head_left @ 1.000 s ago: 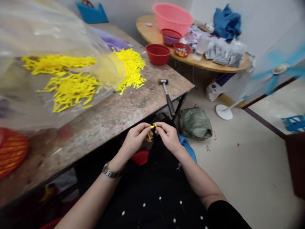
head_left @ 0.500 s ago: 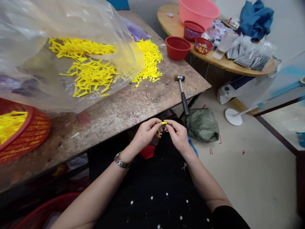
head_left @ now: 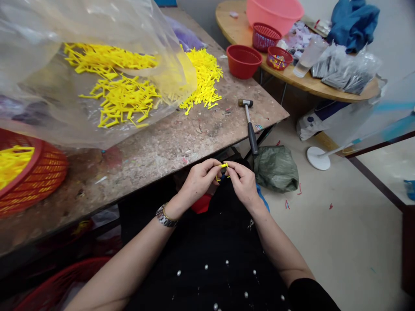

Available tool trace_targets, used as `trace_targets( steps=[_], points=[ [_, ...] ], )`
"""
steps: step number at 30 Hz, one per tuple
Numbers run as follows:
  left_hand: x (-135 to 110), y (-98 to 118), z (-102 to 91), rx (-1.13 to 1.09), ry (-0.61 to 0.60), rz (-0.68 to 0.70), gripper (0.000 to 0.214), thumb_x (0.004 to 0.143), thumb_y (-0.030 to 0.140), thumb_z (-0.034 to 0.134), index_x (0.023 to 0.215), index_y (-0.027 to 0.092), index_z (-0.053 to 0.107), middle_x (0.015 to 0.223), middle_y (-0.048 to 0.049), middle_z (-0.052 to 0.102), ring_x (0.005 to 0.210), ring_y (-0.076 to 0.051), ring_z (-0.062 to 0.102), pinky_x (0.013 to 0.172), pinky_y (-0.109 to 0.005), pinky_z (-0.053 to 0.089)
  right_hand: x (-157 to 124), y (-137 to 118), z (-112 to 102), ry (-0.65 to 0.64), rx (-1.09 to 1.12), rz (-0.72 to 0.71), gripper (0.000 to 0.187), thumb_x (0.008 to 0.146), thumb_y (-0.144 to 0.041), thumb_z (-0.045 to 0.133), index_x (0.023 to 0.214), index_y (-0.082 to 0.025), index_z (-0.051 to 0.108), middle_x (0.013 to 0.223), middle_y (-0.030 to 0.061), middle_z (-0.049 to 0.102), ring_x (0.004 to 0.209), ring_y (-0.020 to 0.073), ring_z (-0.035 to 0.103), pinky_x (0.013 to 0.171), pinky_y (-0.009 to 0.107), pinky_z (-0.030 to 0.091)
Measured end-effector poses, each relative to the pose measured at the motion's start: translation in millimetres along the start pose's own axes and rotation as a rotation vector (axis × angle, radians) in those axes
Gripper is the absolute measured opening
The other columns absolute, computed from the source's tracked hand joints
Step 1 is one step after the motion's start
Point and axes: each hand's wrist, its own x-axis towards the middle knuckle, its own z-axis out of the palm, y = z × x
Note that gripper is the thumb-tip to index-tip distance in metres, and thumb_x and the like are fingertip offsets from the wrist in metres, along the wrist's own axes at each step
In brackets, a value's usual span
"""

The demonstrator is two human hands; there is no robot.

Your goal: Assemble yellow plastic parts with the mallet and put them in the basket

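the left hand [head_left: 199, 179] and right hand [head_left: 244, 183] meet over the lap, just off the table's [head_left: 168, 147] near edge, fingertips pinching one small yellow plastic piece [head_left: 223, 169] between them. on the table, a loose heap of yellow pieces [head_left: 202, 80] lies toward the far edge, partly under a clear plastic bag [head_left: 81, 69]. a hammer [head_left: 249, 123] lies at the right corner, its handle overhanging. a red basket [head_left: 29, 172] sits at the left edge.

Yellow plastic pieces [head_left: 123, 101], red bowl [head_left: 244, 61] (pink basin [head_left: 274, 15] behind)
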Motion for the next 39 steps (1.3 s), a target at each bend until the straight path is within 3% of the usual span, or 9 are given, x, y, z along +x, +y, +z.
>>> trace_targets(
  steps=[11, 19, 29, 39],
  points=[
    [-2.5, 6.3, 8.9, 0.114, 0.062, 0.086, 0.023, 0.092, 0.035, 0.052, 0.083, 0.018, 0.063, 0.070, 0.0008, 0.061, 0.056, -0.012, 0.061, 0.054, -0.021, 0.049, -2.2, -1.1, -1.0, 0.009, -0.271, -0.151, 0.033, 0.102, -0.023, 0.043, 0.120, -0.016, 0.070, 0.097, 0.0105, 0.074, 0.086, 0.0189, 0.069, 0.082, 0.033, 0.057],
    [-2.5, 5.8, 12.9, 0.321, 0.096, 0.186, 0.023, 0.093, 0.026, 0.047, 0.076, 0.019, 0.061, 0.065, 0.0010, 0.060, 0.057, -0.012, 0.057, 0.057, -0.024, 0.044, -7.4, 1.6, 4.2, 0.026, -0.493, -0.187, 0.038, 0.104, -0.022, 0.037, 0.120, -0.010, 0.069, 0.089, 0.0129, 0.072, 0.080, 0.0209, 0.067, 0.076, 0.034, 0.056],
    [-0.4, 0.1, 16.0, 0.429, 0.081, 0.182, 0.024, 0.093, 0.028, 0.046, 0.073, 0.020, 0.058, 0.066, -0.0002, 0.060, 0.061, -0.014, 0.058, 0.060, -0.024, 0.042, -9.0, 5.3, 0.3, -0.038, -0.424, -0.137, 0.037, 0.102, -0.023, 0.038, 0.119, -0.012, 0.070, 0.092, 0.0142, 0.073, 0.083, 0.0227, 0.068, 0.079, 0.037, 0.055],
    [1.7, 2.6, 15.5, 0.199, 0.050, 0.034, 0.024, 0.090, 0.040, 0.053, 0.085, 0.019, 0.063, 0.071, 0.0004, 0.061, 0.058, -0.013, 0.060, 0.054, -0.022, 0.048, -4.7, 10.0, -2.4, 0.020, -0.107, 0.027, 0.029, 0.096, -0.026, 0.050, 0.112, -0.020, 0.074, 0.103, 0.0085, 0.077, 0.093, 0.0193, 0.072, 0.089, 0.034, 0.057]
  ],
)
